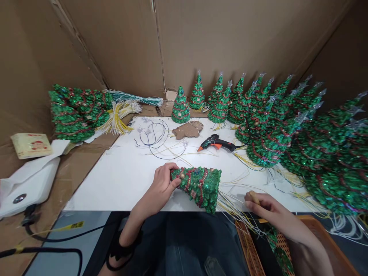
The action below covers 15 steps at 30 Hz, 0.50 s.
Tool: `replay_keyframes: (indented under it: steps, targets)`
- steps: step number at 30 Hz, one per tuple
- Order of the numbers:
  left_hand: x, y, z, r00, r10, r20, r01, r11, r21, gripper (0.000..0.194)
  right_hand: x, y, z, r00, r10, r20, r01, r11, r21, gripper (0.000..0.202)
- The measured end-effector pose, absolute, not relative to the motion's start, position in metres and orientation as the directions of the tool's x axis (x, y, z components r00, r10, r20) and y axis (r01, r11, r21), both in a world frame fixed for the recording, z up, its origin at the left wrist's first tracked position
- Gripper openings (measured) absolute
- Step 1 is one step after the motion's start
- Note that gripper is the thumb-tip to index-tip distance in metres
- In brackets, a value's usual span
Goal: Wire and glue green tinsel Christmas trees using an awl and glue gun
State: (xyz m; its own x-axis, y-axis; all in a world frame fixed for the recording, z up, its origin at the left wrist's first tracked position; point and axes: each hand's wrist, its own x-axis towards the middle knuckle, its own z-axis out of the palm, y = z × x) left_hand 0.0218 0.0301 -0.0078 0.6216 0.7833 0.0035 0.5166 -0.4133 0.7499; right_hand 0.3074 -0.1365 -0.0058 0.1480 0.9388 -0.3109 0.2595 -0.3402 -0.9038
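Note:
My left hand [164, 183] grips a small green Christmas tree [201, 186] near its narrow end. The tree lies on its side over the front edge of the white board, with red garlands and small ornaments on it. White and yellow wires [237, 212] trail out of its wide base to the right. My right hand [267, 207] is closed around a wooden handle [253, 197], just right of those wires. Whatever the handle belongs to points towards the tree's base, but it is too thin to make out among the wires.
A black and orange glue gun [217, 143] lies on the white board [115, 180] near a torn cardboard piece [188, 130]. Many star-topped trees [270, 142] crowd the right side. Wire bundles [116, 117] lie back left. An orange basket [319, 235] stands below my right arm.

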Motion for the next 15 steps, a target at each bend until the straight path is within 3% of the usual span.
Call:
replay_keyframes:
  steps: [9,15]
  targets:
    - [0.022,0.03,-0.01,0.619,0.785,0.03,0.528,-0.445,0.723,0.032,0.312,-0.137,-0.012,0.2,0.926,-0.321,0.259,-0.366,-0.894,0.052]
    - [0.025,0.035,-0.009,0.674,0.713,0.193,0.436,-0.595,0.675,0.024,0.303,-0.141,-0.003,0.276,0.926,-0.258,0.389,-0.353,-0.851,0.048]
